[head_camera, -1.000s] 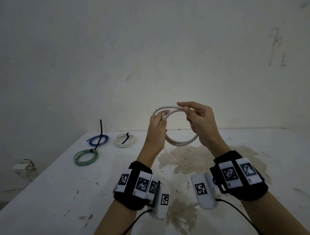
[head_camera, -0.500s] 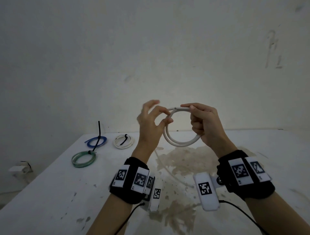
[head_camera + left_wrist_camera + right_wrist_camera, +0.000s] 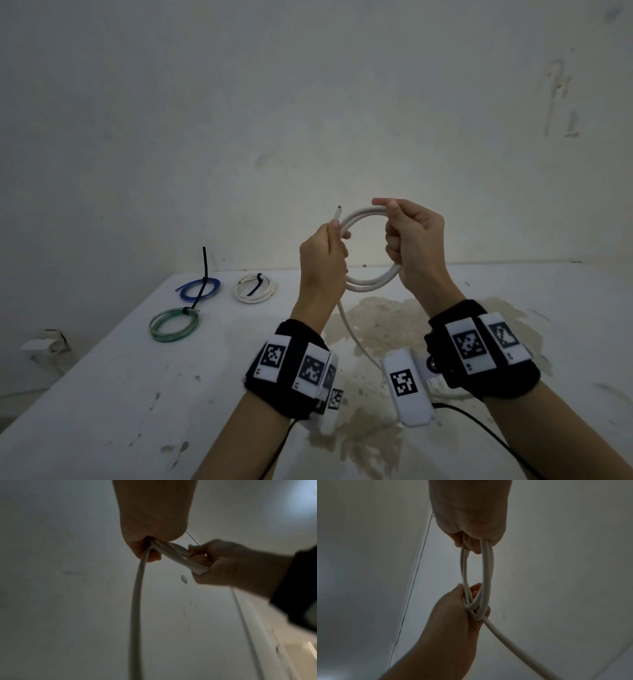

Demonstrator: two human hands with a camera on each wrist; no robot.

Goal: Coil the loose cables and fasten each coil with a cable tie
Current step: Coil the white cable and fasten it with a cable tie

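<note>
A thick white cable [image 3: 373, 283] is wound into a small coil held up above the table between both hands. My left hand [image 3: 327, 255] grips the coil's left side, with the cut cable end [image 3: 338, 214] sticking up past its fingers. My right hand [image 3: 407, 236] grips the coil's right side, thumb on top. The cable's loose tail [image 3: 352, 337] hangs from the left hand toward the table. In the left wrist view the left hand [image 3: 148, 547] clasps the white cable [image 3: 137, 601]; in the right wrist view the right hand [image 3: 474, 539] holds the coil [image 3: 486, 574].
Three tied coils lie at the table's far left: a blue coil [image 3: 198, 287] with an upright black cable tie [image 3: 204, 263], a white coil [image 3: 255, 289] and a green coil [image 3: 174, 324]. The white table [image 3: 120, 394] has a brown stain [image 3: 376, 318] under my hands. A wall stands close behind.
My left hand, which had let go with fingers spread half a second ago, has closed again on the coil's left side. The coil has gained a turn and the cut end now points up.
</note>
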